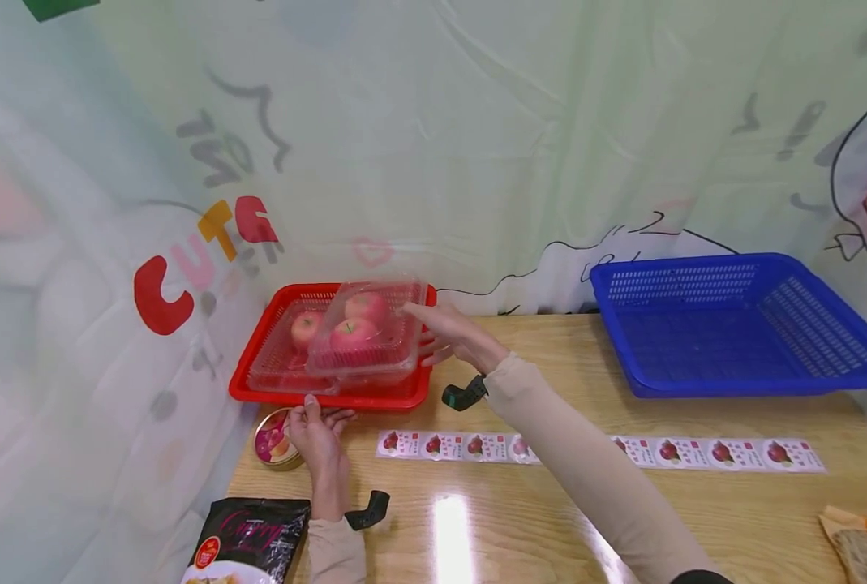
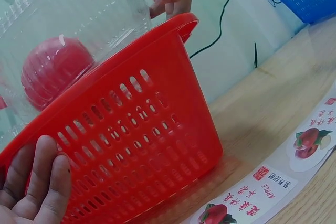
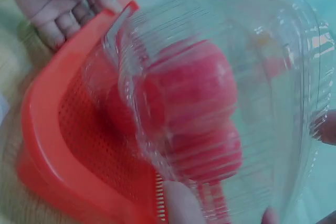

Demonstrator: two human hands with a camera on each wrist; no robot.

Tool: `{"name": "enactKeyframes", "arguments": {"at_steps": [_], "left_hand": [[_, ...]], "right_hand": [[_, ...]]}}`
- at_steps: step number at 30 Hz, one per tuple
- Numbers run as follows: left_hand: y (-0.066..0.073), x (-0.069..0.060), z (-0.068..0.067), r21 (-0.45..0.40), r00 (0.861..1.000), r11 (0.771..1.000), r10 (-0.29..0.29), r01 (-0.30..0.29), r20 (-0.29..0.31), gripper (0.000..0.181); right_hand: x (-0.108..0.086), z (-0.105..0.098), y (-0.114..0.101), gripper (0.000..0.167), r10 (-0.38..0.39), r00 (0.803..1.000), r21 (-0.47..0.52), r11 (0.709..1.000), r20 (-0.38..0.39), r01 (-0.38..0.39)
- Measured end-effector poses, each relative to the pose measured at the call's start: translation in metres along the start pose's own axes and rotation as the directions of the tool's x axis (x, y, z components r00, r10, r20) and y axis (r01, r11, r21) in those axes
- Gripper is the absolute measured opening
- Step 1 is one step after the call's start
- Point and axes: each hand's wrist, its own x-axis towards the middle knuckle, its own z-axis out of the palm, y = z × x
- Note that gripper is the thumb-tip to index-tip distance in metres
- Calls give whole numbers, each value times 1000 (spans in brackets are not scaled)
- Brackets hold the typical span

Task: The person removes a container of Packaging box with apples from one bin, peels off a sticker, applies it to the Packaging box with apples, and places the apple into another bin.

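Over the red basket [image 1: 404,397], a clear plastic fruit box [image 1: 397,349] is tilted, with red apples [image 1: 354,334] visible inside or through it. My right hand [image 1: 457,331] holds this box by its right side; a thumb and fingertips show around it in the right wrist view. Lower left in the basket lies more clear plastic [image 1: 280,367] with another apple [image 1: 306,329]; whether it is a separate box I cannot tell. My left hand [image 1: 321,438] is at the basket's front, fingers loosely bent against its perforated wall [image 2: 136,145], thumb near the rim.
A round tin [image 1: 272,438] stands left of my left hand, with a black curry packet [image 1: 258,527] nearer me. A strip of apple labels [image 1: 477,448] runs across the wooden table [image 1: 521,519]. At right are a blue basket [image 1: 696,341] and an orange-brown packet [image 1: 860,539].
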Motion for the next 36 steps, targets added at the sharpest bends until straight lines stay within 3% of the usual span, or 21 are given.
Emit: {"name": "enactKeyframes", "arguments": {"at_steps": [5, 16, 27, 36], "left_hand": [[-1, 0, -1, 11, 1000, 1000, -6, 6, 1, 21], [-1, -2, -1, 17, 1000, 1000, -7, 7, 9, 23], [-1, -3, -3, -3, 1000, 1000, -18, 18, 6, 24], [-1, -4, -4, 6, 1000, 1000, -5, 4, 30, 24]], "right_hand": [[2, -3, 2, 60, 8, 998, 123, 992, 59, -15], [-4, -10, 9, 66, -10, 993, 248, 968, 118, -20], [-27, -29, 19, 52, -65, 994, 297, 954, 83, 38], [-46, -41, 28, 54, -84, 996, 380, 922, 27, 68]]}}
